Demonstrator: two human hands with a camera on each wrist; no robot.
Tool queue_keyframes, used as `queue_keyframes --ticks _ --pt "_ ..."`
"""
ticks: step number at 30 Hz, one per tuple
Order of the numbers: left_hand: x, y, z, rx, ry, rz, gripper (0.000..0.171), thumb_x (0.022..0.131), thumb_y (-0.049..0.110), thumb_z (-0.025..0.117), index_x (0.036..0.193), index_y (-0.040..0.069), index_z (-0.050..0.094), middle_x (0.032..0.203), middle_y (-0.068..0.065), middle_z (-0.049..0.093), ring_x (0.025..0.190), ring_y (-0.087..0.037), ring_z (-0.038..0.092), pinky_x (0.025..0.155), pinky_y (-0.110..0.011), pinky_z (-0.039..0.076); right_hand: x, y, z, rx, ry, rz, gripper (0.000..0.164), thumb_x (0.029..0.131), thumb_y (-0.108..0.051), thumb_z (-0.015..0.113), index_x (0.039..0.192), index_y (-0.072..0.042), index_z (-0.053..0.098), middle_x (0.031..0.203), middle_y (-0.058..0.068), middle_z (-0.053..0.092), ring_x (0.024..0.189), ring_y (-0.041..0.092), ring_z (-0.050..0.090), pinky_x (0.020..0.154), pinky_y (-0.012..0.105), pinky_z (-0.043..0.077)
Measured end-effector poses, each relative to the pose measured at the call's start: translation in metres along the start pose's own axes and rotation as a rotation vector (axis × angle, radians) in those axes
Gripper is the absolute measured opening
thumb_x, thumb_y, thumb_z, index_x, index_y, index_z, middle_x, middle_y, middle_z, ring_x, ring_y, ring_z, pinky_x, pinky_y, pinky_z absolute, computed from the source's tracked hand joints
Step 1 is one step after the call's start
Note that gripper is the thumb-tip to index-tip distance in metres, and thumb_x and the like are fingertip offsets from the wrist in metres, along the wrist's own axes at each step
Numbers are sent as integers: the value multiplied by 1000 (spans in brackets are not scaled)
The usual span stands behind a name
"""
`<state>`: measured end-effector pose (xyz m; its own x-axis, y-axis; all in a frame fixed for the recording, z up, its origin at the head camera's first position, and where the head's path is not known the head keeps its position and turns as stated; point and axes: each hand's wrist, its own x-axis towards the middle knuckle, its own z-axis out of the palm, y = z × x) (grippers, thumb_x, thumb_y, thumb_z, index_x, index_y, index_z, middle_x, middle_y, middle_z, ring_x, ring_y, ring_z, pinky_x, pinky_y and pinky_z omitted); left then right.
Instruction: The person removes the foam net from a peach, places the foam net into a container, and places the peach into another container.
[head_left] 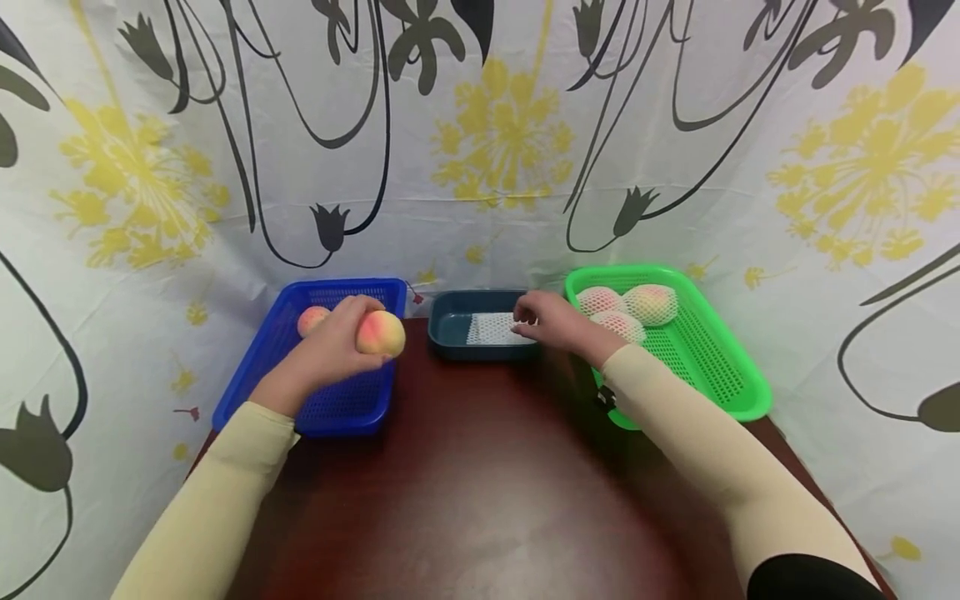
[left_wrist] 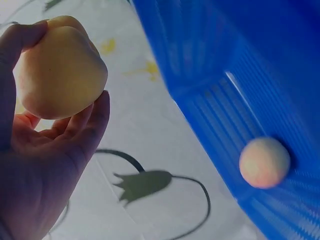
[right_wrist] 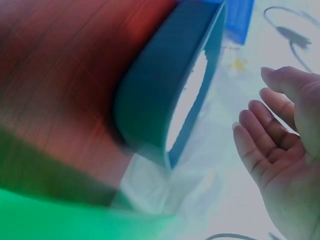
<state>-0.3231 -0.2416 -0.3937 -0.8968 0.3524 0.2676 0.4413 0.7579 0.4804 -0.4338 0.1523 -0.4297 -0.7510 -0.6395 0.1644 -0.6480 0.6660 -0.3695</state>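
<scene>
My left hand [head_left: 336,346] grips a yellow-and-pink peach [head_left: 381,334] above the right side of a blue basket [head_left: 341,417]. In the left wrist view, thumb and fingers curve around this peach [left_wrist: 62,72]. Another peach [head_left: 312,320] lies inside the blue basket. My right hand [head_left: 553,321] hovers over the right end of a dark teal tray [head_left: 483,351], its fingers loosely bent. Nothing is between those fingers in the right wrist view, where the palm [right_wrist: 287,175] shows. White foam netting [head_left: 491,328] lies in the tray.
A green basket [head_left: 738,387] on the right contains several peaches in foam nets [head_left: 650,305], grouped at its far left. All the containers stand along the back of a dark red-brown table [head_left: 465,483]. Behind them hangs a flower-patterned cloth [head_left: 465,233].
</scene>
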Motion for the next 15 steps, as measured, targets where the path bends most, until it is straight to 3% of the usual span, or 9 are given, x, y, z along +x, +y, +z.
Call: queue_keyframes --ticks 9,15 --pt "31 -51 -18 92 -23 -147 70 72 38 89 125 10 54 113 -9 60 94 -28 59 82 -46 49 -37 -42 -17 61 -2 -70 15 94 -26 74 101 -14 67 95 -5 64 89 15 64 79 33 55" --pt "50 -74 -23 96 -48 -168 68 75 33 88 122 1 52 110 -17 60 95 -33 58 84 -48 47 -57 -62 -17 98 -24 -101 14 94 -28 74 100 -19 65 91 -11 63 80 6 61 73 30 55"
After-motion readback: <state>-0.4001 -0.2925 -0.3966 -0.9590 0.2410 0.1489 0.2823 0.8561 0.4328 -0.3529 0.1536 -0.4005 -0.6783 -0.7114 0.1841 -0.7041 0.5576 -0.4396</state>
